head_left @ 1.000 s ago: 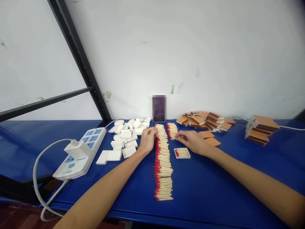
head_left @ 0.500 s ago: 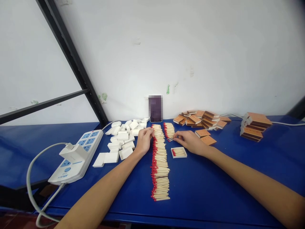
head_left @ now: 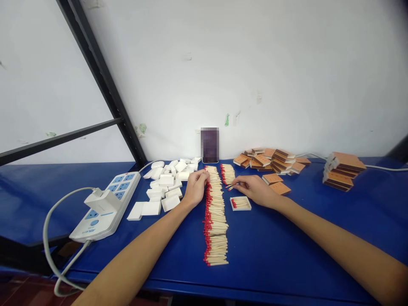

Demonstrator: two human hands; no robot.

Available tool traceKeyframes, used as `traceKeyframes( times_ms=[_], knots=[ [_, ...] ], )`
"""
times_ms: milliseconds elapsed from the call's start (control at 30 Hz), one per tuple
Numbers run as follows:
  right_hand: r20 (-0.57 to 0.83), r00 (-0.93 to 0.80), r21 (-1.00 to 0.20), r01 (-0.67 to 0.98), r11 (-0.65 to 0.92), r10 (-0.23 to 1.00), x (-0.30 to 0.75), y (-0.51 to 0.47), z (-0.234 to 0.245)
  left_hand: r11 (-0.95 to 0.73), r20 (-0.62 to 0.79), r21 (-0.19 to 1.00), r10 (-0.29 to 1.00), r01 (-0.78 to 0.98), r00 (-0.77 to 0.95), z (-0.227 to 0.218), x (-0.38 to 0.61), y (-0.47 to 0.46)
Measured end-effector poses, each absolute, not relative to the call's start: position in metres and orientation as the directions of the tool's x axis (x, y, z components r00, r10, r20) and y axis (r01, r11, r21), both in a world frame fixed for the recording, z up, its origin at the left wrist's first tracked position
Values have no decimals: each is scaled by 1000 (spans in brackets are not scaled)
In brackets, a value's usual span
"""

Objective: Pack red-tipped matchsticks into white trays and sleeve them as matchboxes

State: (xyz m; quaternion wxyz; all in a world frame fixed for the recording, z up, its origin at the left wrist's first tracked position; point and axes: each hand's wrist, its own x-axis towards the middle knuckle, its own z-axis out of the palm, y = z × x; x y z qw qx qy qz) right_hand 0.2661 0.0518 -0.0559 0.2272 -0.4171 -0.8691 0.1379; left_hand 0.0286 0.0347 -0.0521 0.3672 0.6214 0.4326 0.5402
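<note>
A long row of red-headed matches runs down the blue table, heads to the left. My left hand rests at the row's far left side, its fingers pinched together at the match heads; whatever lies between them is hidden. My right hand pinches a few matches just off the near end of a shorter match row. Below those fingertips sits a small white matchbox tray with several matches lying in it, heads to the left.
White empty trays are heaped on the left beside a power strip with a plugged-in charger. Orange matchbox sleeves lie piled at the back right, with a stack of matchboxes farther right. A blurred-out phone leans against the wall.
The matches in my right hand have come slightly away from the short row, towards me. My left hand stays at the long row. The whole view has shifted a little.
</note>
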Motion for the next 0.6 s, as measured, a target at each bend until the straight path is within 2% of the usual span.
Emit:
traceKeyframes(
  times_ms=[167, 600],
  knots=[
    [273, -552, -467, 640, 610, 788, 267, 50, -55, -354, 351, 922, 935, 155, 44, -52, 28, 33],
    [270, -565, -441, 647, 622, 780, 268, 49, -55, -365, 359, 920, 931, 145, 68, -51, 30, 33]
  ],
)
